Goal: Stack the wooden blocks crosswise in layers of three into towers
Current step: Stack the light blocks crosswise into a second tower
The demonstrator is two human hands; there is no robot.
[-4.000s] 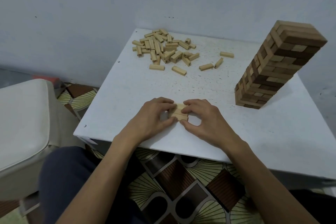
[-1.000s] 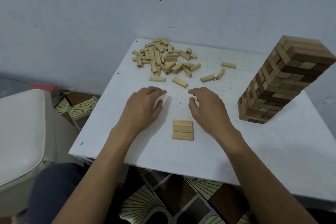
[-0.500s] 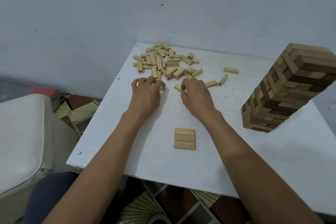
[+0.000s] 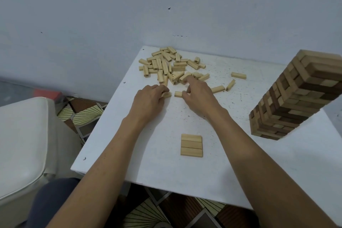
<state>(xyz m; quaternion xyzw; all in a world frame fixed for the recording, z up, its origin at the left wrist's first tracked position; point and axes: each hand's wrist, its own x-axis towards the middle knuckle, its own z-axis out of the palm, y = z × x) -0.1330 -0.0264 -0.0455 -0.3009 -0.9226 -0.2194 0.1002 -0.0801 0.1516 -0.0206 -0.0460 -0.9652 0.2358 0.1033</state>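
Wooden blocks [image 4: 170, 66] lie in a loose heap well beyond the base layer [image 4: 191, 145], three side by side on the table [image 4: 203, 181]. Both hands have left that layer for the heap's near fringe: the left hand [image 4: 149, 102] curls its fingers round one pale block [image 4: 167, 95], and the right hand [image 4: 199, 96] pinches a second block [image 4: 178, 94] just beside it. Layer one looks done; these likely start the crosswise second. A finished tower [image 4: 288, 102] stands well right of the layer.

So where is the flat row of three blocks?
In the head view, the row of three blocks lies flat on the white table, between the person's forearms, left of the tall tower and nearer than the loose pile.
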